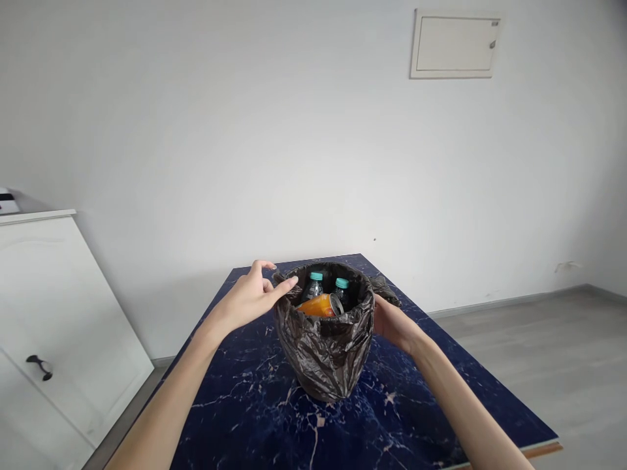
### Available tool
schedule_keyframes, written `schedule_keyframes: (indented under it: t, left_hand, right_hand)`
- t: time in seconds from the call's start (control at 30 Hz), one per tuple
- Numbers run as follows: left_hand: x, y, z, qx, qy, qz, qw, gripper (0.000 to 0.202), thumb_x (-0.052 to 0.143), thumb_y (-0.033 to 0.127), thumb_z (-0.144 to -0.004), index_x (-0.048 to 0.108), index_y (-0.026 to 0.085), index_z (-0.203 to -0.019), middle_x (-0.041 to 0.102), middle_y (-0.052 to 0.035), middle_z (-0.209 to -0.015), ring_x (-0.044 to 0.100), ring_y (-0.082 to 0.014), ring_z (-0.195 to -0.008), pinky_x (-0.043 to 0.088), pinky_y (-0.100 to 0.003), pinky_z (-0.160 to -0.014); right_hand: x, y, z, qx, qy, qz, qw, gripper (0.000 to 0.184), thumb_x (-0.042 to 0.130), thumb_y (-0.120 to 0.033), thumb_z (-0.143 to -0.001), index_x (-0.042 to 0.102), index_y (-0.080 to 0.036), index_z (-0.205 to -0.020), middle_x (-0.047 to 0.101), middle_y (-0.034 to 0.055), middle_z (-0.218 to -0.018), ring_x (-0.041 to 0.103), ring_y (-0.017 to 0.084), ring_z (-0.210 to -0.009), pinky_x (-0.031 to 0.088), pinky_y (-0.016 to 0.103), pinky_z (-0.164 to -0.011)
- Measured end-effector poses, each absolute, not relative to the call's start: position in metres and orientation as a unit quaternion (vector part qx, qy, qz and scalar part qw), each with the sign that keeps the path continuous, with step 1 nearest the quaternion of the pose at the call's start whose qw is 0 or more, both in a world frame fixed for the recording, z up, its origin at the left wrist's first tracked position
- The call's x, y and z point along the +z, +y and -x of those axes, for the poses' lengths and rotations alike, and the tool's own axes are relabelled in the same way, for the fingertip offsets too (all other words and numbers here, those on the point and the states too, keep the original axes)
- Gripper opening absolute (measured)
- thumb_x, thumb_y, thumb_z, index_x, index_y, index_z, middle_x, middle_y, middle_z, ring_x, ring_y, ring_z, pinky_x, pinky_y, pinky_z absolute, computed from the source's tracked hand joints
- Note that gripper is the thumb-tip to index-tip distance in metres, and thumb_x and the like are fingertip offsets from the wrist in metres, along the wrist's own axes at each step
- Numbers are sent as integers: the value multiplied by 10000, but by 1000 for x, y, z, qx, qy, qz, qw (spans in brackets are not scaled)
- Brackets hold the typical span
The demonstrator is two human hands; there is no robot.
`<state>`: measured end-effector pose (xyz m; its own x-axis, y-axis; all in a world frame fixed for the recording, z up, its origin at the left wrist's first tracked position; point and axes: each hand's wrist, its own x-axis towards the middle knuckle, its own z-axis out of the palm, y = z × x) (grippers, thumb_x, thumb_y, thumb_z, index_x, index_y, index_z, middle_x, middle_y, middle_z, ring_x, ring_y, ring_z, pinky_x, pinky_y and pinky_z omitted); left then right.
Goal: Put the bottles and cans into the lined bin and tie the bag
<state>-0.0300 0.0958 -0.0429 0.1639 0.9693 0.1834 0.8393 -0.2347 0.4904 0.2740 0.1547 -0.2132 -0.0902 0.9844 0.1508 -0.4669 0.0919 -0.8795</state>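
Observation:
A small bin lined with a black plastic bag (326,349) stands on a dark blue marbled table (245,411). Inside it are two bottles with teal caps (316,281) and an orange can (321,305) lying on its side. My left hand (252,297) reaches to the bag's left rim, thumb and fingers loosely apart, fingertips touching the bag's edge. My right hand (392,323) rests against the bag's right side, its fingers hidden behind the plastic, near a loose flap of the bag (386,287).
A white cabinet (53,326) with a dark handle stands at the left. A white wall is behind the table, with a small panel door (455,44) high up. Grey floor (539,352) lies to the right. The table's near right edge (543,449) shows a wooden rim.

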Motion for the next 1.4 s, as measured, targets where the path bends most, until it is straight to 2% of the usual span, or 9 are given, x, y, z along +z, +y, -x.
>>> schedule_keyframes:
  t: [0.1, 0.23, 0.43, 0.6, 0.7, 0.8, 0.97, 1.2, 1.4]
  left_hand:
    - [-43, 97, 30, 255, 586, -757, 141, 806, 540, 841, -910, 451, 220, -1416, 661, 31, -737, 633, -237, -679, 401, -336, -630]
    - [-41, 96, 27, 295, 556, -765, 138, 699, 580, 782, -931, 499, 244, -1369, 652, 31, -768, 640, -228, -731, 434, -340, -681]
    - [-41, 95, 22, 273, 549, -785, 95, 708, 626, 757, -910, 540, 229, -1373, 679, -52, -950, 659, -247, -831, 489, -363, -713]
    - [-41, 100, 21, 251, 563, -786, 47, 712, 675, 750, -868, 575, 222, -1335, 685, -124, -1120, 663, -289, -952, 502, -372, -729]
    - [-39, 103, 19, 234, 558, -794, 67, 754, 721, 701, -843, 539, 208, -1384, 717, -101, -1035, 670, -278, -892, 488, -356, -688]
    - [-38, 106, 16, 204, 546, -808, 89, 754, 741, 617, -837, 530, 197, -1427, 740, -59, -908, 655, -247, -751, 438, -336, -605]
    - [-39, 108, 14, 214, 517, -825, 76, 410, 624, 341, -877, 664, 230, -1270, 725, 1, -763, 615, -200, -630, 410, -318, -579]
    - [-37, 104, 20, 412, 495, -763, 62, 326, 635, 293, -873, 725, 248, -1183, 672, 26, -745, 653, -182, -679, 498, -319, -707]
    - [-38, 102, 19, 530, 475, -696, 96, 323, 648, 255, -824, 726, 234, -1137, 590, 47, -705, 631, -167, -662, 481, -294, -682]
  right_hand:
    - [-203, 150, -279, 667, -424, 296, 537, 397, 917, -563, -737, 800, -203, -857, 794, 94, -825, 697, 240, -684, 555, 369, -645]
    - [-191, 144, -285, 681, -404, 269, 548, 386, 988, -485, -680, 741, -214, -802, 683, -16, -681, 583, 128, -604, 503, 258, -607]
    - [-179, 139, -287, 669, -382, 247, 588, 476, 1003, -276, -681, 757, -212, -1083, 576, -79, -658, 470, 70, -558, 458, 202, -570]
    - [-176, 138, -288, 663, -368, 246, 604, 498, 993, -235, -663, 761, -191, -1101, 576, -80, -657, 459, 57, -534, 455, 188, -543]
    - [-174, 137, -289, 654, -356, 246, 620, 493, 980, -253, -679, 774, -203, -1124, 618, -77, -669, 484, 60, -531, 468, 185, -539]
    - [-167, 136, -291, 641, -343, 243, 642, 452, 961, -277, -701, 781, -232, -1113, 716, -51, -756, 593, 91, -617, 535, 202, -607]
    - [-149, 136, -296, 621, -320, 223, 679, 449, 932, -268, -718, 778, -252, -1140, 770, -63, -810, 650, 95, -670, 569, 194, -639]
    - [-118, 136, -301, 605, -296, 173, 719, 396, 868, -172, -724, 771, -240, -1102, 769, -78, -755, 660, 91, -630, 583, 198, -634]
    - [-97, 139, -313, 589, -307, 131, 736, 321, 814, -154, -753, 767, -246, -1057, 756, -86, -712, 680, 93, -639, 578, 192, -675]
